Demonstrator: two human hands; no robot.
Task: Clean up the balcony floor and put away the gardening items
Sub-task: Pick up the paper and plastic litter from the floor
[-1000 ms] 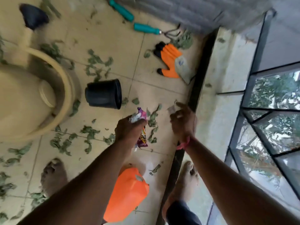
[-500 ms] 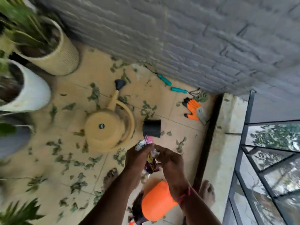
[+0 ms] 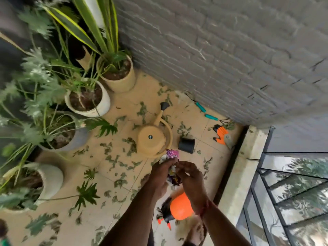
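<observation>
A grey brick wall (image 3: 221,59) fills the upper right. Along the left stand four potted plants: a beige ribbed pot (image 3: 122,84) with long yellow-edged leaves nearest the wall, then a white pot (image 3: 103,105), a grey pot (image 3: 80,137) and another white pot (image 3: 53,180). At right, a pale concrete ledge (image 3: 239,174) runs beside a black-framed glass railing (image 3: 262,201), with trees (image 3: 301,176) showing through it

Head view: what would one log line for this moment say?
left hand: grips wrappers | right hand: pinches wrappers | floor: leaves scattered | not yet put away: watering can, black pot, orange gloves
</observation>
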